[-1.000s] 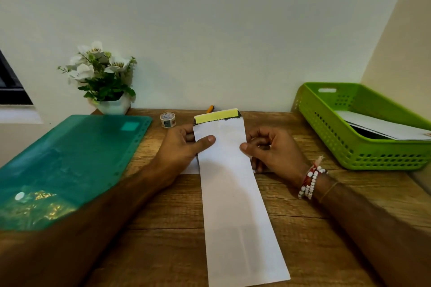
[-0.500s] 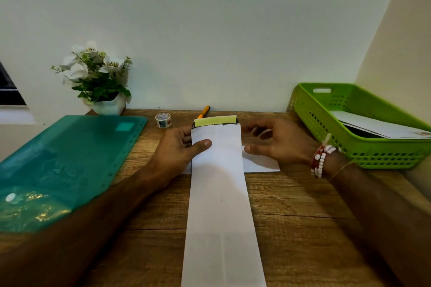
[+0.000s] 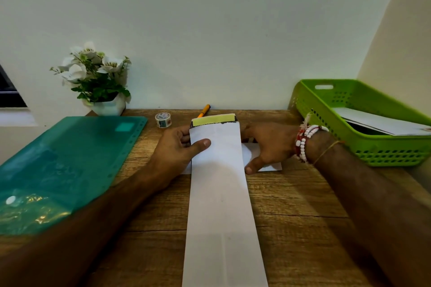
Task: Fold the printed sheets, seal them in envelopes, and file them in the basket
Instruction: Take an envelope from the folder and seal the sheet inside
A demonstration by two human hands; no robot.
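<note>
**Two-sided hold on one envelope (image 3: 221,193)**

Well left of the envelope: teal folder (image 3: 70,165), parked clear of the work. Pinched at its left edge by the left hand (image 3: 179,149), thumb on top, probably to steady the open yellow flap (image 3: 213,120). Met at its right edge by the right hand (image 3: 270,144), fingertips hidden, grip impossible to tell; thumb down on a white sheet (image 3: 251,151) lying crosswise beneath. Farther right: green basket (image 3: 384,154), within reach for filing.

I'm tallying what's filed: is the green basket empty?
No, white paper lies inside the basket.
</note>
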